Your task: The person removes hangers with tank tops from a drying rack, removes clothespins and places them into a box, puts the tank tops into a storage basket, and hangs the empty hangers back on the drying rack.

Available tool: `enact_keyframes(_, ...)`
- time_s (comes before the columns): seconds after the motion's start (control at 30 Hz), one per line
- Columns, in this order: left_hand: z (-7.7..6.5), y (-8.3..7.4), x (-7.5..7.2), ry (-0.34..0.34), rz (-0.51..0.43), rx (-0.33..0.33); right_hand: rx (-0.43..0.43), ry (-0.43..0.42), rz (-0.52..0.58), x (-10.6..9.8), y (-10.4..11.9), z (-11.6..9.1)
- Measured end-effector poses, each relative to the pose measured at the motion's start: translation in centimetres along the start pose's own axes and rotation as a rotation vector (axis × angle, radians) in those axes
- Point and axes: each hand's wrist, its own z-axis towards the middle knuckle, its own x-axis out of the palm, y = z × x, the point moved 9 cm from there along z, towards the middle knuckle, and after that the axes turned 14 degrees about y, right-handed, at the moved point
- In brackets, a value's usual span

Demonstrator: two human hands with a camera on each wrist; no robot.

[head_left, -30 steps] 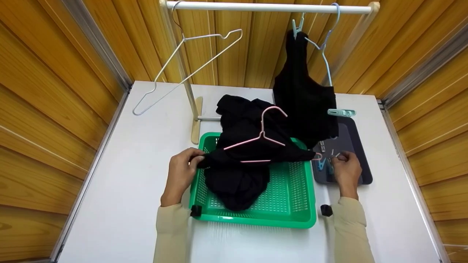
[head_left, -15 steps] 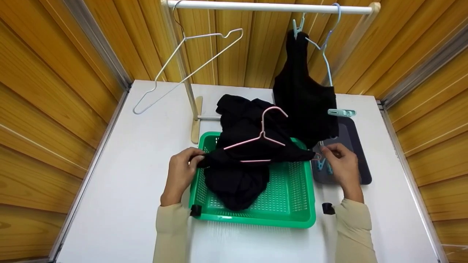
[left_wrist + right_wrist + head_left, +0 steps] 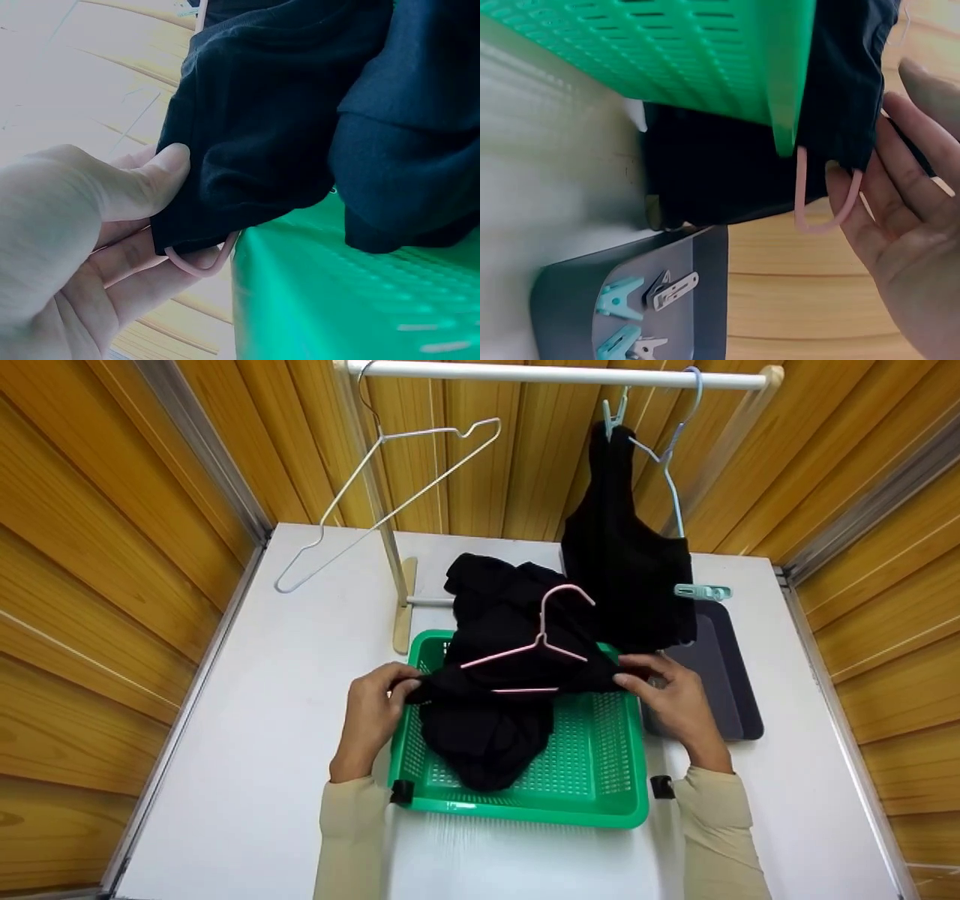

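Note:
A black garment [image 3: 487, 637] lies partly over and inside a green basket [image 3: 525, 815], with a pink hanger [image 3: 541, 619] threaded through it. My left hand [image 3: 367, 712] pinches the garment's left end between thumb and fingers; in the left wrist view the pink hanger tip [image 3: 199, 270] pokes out below the cloth. At the opposite end, my right hand [image 3: 679, 705] reaches round the cloth. The right wrist view has its fingers [image 3: 889, 202] extended behind the cloth and hanger end, touching them, while its thumb [image 3: 930, 90] stands apart from the fabric.
Behind the basket, a rack with a white rod [image 3: 555, 371] bears a bare white hanger [image 3: 420, 433] and a hanging black garment [image 3: 622, 577] with light-blue pegs [image 3: 703, 592]. A dark tray [image 3: 739, 682] at the right holds several pegs [image 3: 619, 298].
My right hand has moved left from above the tray to the right end of the garment, where the hanger tip showed earlier. My left hand has kept its hold in place.

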Motion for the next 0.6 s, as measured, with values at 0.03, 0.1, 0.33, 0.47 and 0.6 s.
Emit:
enact_keyframes(0.03, 0.0, 0.0, 0.0, -0.003, 0.003, 0.006, -0.019, 0.017, -0.029, 0.3, 0.3, 0.1)
enact_keyframes(0.1, 0.0, -0.1, -0.1, -0.009, 0.006, 0.017, -0.042, 0.042, -0.083, 0.8, 0.6, 0.3)
enact_keyframes(0.33, 0.0, -0.3, -0.2, -0.01, -0.008, 0.031, -0.091, 0.019, -0.142, 1.1, 0.9, 0.5)
enact_keyframes(0.47, 0.0, -0.3, -0.4, -0.023, -0.014, 0.034, -0.144, -0.035, -0.177, 0.7, 1.2, 0.2)
enact_keyframes(0.6, -0.1, -0.3, -0.7, -0.048, -0.014, 0.029, -0.157, -0.11, -0.206, 0.0, 1.4, -0.1)
